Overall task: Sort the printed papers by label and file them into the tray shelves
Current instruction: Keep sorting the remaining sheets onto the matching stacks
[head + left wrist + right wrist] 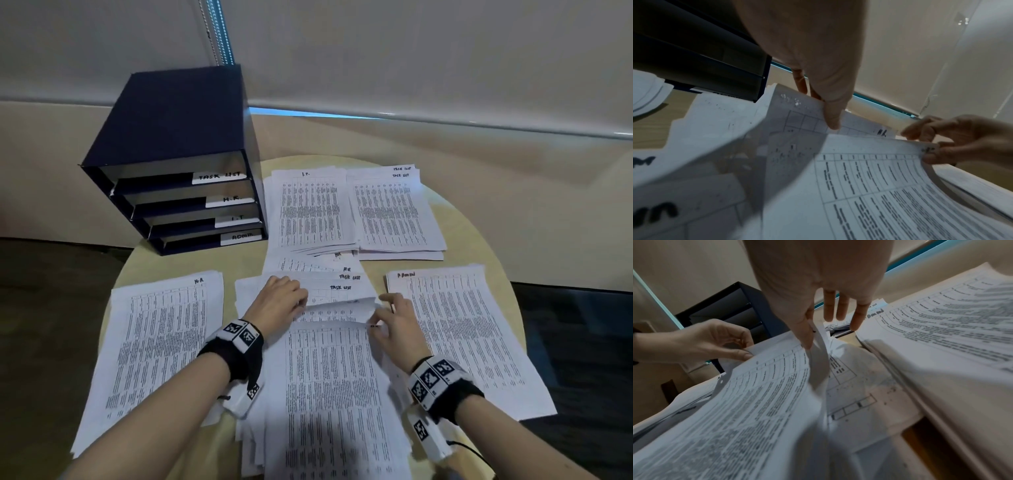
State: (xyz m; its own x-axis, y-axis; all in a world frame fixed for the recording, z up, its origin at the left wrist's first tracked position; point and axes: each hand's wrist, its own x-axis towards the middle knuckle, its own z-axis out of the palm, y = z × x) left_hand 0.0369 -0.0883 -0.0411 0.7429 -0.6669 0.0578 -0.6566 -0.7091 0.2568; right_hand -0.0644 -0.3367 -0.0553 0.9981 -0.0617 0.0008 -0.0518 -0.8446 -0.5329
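A: Head view shows the unsorted paper pile (329,394) in the middle of the round table (479,219), nearest the person. Its top sheet (337,301) is curled up at the far edge. The left hand (279,301) pinches that edge, thumb on top, and the right hand (399,325) pinches the right corner of the same sheet between thumb and forefinger, other fingers loose.

B: And the sorted stuff?

A: H.R. stack (161,346) just left of the pile, ADMIN stack (469,335) just right. I.T. stack (311,209) and TASK LIST stack (394,212) sit farther back. The dark blue tray shelves (171,157) stand at back left, slots tagged TASK LIST, H.R., I.T., ADMIN, top to bottom.
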